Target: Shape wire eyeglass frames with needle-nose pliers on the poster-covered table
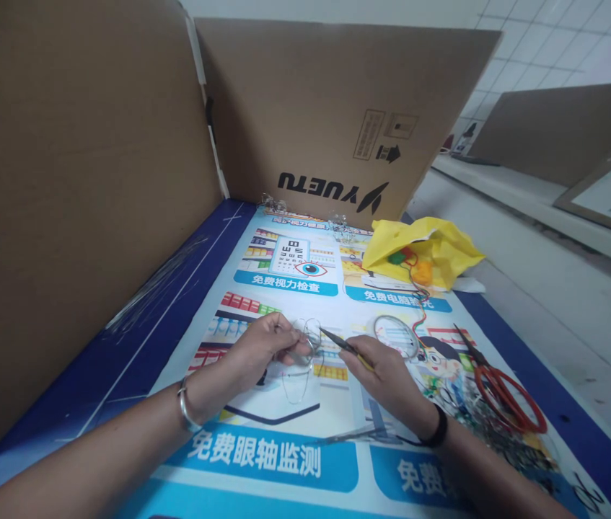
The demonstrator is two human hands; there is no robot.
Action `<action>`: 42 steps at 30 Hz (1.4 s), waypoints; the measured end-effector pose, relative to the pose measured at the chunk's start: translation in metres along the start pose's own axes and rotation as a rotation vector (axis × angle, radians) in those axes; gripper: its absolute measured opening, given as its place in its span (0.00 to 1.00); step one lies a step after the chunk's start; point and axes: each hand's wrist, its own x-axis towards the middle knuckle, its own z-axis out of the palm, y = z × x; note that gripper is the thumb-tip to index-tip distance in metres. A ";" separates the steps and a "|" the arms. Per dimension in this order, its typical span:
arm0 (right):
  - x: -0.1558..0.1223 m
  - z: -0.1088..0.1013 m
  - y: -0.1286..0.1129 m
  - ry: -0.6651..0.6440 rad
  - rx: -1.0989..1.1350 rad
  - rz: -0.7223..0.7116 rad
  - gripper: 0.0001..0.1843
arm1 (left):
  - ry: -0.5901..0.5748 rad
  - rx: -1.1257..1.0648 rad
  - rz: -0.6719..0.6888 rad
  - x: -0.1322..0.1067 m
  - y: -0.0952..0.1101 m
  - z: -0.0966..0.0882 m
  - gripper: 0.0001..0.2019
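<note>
My left hand (270, 346) pinches a thin silver wire piece (305, 393) bent into several loops, above the printed sheet. In my right hand (392, 378) is a pair of needle-nose pliers (335, 337) with dark jaws and a yellow handle, mostly covered by the palm. The pliers' tip points left, close to the upper loops of the wire; I cannot tell whether it touches them. Below both hands lies a slim metal tool (345, 436), partly hidden by my right wrist. A round coil of thin wire (396, 336) rests just beyond my right hand.
Red-handled scissors (508, 404) lie at right, beside a tangled pile of wire bits (511, 443). Behind them sits a yellow bag (451, 249) with coloured thread. Straight wires (156, 285) lie on the left. Cardboard panels (327, 108) stand behind and at left. Small wire pieces (340, 225) lie at the back.
</note>
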 end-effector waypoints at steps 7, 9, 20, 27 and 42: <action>-0.001 0.002 0.002 0.039 -0.186 -0.003 0.12 | 0.091 -0.001 0.033 0.003 -0.002 -0.002 0.14; -0.002 0.003 0.002 0.074 -0.225 -0.027 0.12 | 0.117 0.002 0.046 0.004 -0.001 -0.002 0.14; -0.002 0.000 -0.001 0.297 -0.179 -0.186 0.09 | 0.112 0.101 0.104 0.002 -0.004 0.000 0.13; 0.000 -0.002 -0.003 0.190 -0.349 -0.246 0.11 | 0.023 0.140 0.098 0.002 -0.007 0.001 0.13; 0.001 -0.011 -0.005 0.250 -0.325 -0.223 0.10 | 0.074 0.195 0.117 0.003 -0.008 0.003 0.12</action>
